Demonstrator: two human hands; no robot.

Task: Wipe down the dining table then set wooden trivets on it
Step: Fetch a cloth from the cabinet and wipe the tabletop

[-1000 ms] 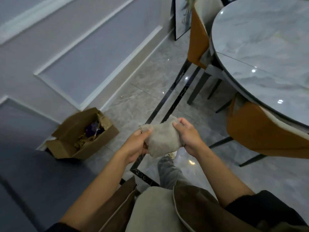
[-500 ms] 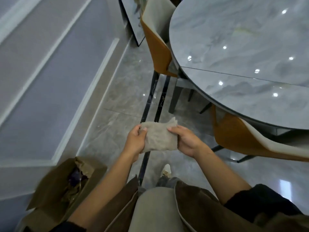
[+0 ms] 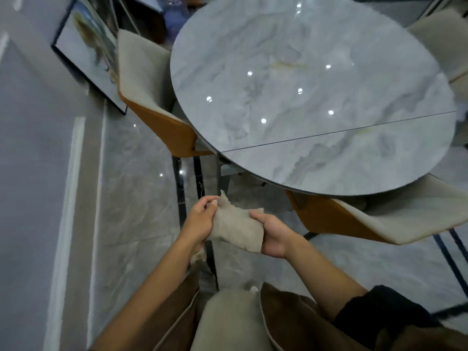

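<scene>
Both hands [image 3: 200, 221] [image 3: 274, 235] — gripping cloth [image 3: 236, 228]

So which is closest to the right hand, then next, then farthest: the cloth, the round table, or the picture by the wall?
1. Cloth: held in the right hand.
2. Round table: ahead, above the hands.
3. Picture: far left, leaning by the wall.

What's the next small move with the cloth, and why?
Probably carry the cloth forward and up onto the near edge of the dining table to begin wiping. Left hand and right hand both grip it over the floor, short of the table, and the marble top shows no trivets yet.
</scene>
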